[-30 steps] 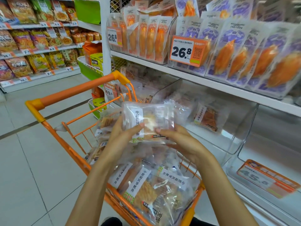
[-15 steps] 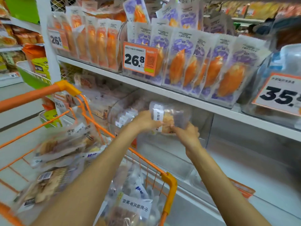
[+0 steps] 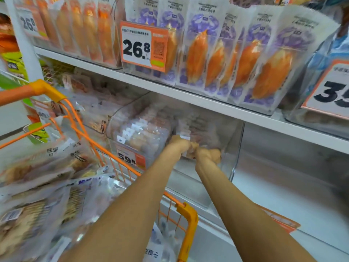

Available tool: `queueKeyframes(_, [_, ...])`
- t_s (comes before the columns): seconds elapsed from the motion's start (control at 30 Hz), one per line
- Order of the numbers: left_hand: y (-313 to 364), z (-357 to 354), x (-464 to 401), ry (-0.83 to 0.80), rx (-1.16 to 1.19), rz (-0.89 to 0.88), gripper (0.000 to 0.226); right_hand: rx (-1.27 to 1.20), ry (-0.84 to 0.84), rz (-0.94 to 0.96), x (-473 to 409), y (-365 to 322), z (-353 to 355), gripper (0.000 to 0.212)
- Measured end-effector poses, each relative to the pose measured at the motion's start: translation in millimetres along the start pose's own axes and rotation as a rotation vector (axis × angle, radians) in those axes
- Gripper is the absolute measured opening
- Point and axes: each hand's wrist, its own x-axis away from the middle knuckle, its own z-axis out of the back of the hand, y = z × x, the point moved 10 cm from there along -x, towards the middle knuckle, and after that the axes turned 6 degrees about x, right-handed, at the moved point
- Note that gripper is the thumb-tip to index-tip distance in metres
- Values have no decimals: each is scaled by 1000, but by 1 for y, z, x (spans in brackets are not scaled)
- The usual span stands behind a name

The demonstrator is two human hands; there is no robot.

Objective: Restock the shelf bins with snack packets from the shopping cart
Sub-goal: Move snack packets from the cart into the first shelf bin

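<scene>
Both arms reach into a clear plastic shelf bin (image 3: 237,140) on the lower shelf. My left hand (image 3: 178,143) and my right hand (image 3: 207,155) together grip a clear snack packet (image 3: 190,136) with a white label, inside the bin's right part. Several like packets (image 3: 139,137) stand in rows in the bin's left part. The orange shopping cart (image 3: 187,218) at lower left holds several more clear snack packets (image 3: 43,188), blurred.
The upper shelf (image 3: 170,89) carries purple-and-orange packets (image 3: 245,59) and a 26.8 price tag (image 3: 144,46). A 59.8 tag (image 3: 130,157) hangs on the bin front. Another clear bin (image 3: 302,186) stands to the right. The cart's orange handle (image 3: 37,89) crosses at left.
Both hands have carried the packet from above the cart forward and down into the clear shelf bin. The view has swung right toward the shelf.
</scene>
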Motion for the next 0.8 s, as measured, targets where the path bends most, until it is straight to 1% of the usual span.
queueKeyframes(0.07, [3, -3, -3, -28, 86, -17, 42, -14, 19, 15, -3, 0, 0, 54])
queueKeyframes(0.13, [4, -6, -8, -47, 186, -4, 46, -22, 18, 23, -7, 0, 0, 53])
queueKeyframes(0.17, [5, -6, -6, -55, 210, 11, 42, -27, 13, 21, -8, 0, 0, 52])
queueKeyframes(0.2, [3, -6, -6, -50, 226, 37, 32, -31, 6, 12, -9, 1, 0, 52])
queueKeyframes(0.23, [2, -6, -4, -48, 219, 64, 14, -26, 1, 3, -10, 1, 1, 52])
queueKeyframes(0.27, [2, -5, 0, -47, 216, 90, 7, -16, -7, -8, -10, 2, 0, 52])
queueKeyframes(0.3, [0, -5, 4, -62, 222, 112, 22, -2, -14, -17, -11, 3, 1, 51])
queueKeyframes(0.33, [0, -7, 11, -95, 245, 124, 30, 11, -20, -22, -12, 4, 0, 48])
queueKeyframes(0.4, [-2, -4, 19, -127, 282, 154, 32, 37, -25, -19, -14, 5, 0, 43])
queueKeyframes(0.47, [0, -4, 29, -171, 372, 185, 30, 82, -29, -3, -16, 4, -1, 39])
queueKeyframes(0.57, [6, -3, 32, -176, 439, 179, 28, 235, -45, -4, -13, 1, -4, 38])
queueKeyframes(0.63, [6, 1, 31, -146, 470, 182, 29, 270, -79, -18, -9, -2, -10, 45])
queueKeyframes(0.73, [2, 7, 26, -90, 508, 184, 27, 294, -121, -13, -5, -8, -20, 61])
queueKeyframes(0.8, [-2, 9, 24, -59, 492, 194, 26, 315, -128, -4, -6, -8, -22, 66])
